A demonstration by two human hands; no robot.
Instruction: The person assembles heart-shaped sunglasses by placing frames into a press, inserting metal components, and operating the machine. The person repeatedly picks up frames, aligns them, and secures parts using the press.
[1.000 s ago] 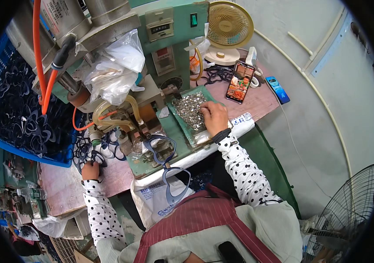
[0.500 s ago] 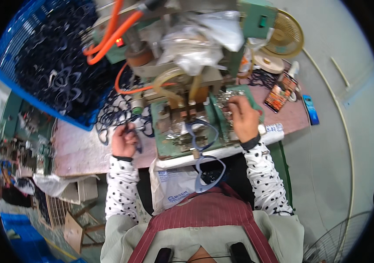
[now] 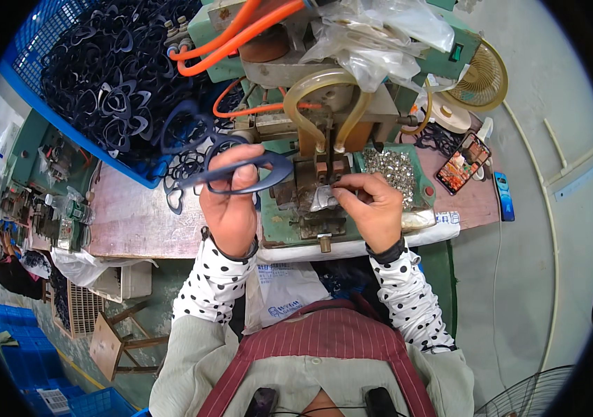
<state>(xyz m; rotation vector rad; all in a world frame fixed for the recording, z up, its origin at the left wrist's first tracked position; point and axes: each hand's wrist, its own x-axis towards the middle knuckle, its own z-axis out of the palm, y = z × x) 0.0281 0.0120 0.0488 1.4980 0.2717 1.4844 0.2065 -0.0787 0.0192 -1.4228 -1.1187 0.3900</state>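
Note:
My left hand (image 3: pixel 230 219) is raised over the near left of the press, fingers closed round a dark blue eyeglass frame front (image 3: pixel 279 172). That frame is tilted, with its rims standing above the table. My right hand (image 3: pixel 377 215) pinches at the middle of the press (image 3: pixel 320 167), thumb and forefinger touching the clamp area under two copper-coloured tips. Whatever is in that pinch is too small to make out. Right behind this hand lies a green tray (image 3: pixel 421 170) with many small shiny metal parts (image 3: pixel 388 172).
A blue basket (image 3: pixel 88 163) heaped with dark frames stands at the left; more frames (image 3: pixel 185 167) lie on the table beside it. Orange hoses (image 3: pixel 241 42) and plastic bags (image 3: pixel 373 42) hang over the press. A phone (image 3: pixel 463 163) and a fan (image 3: pixel 484 76) are at the right.
My left hand has risen from the table pile with a frame. My right hand has moved left from the metal parts to the clamp. The frame hanging at the press front is gone from there.

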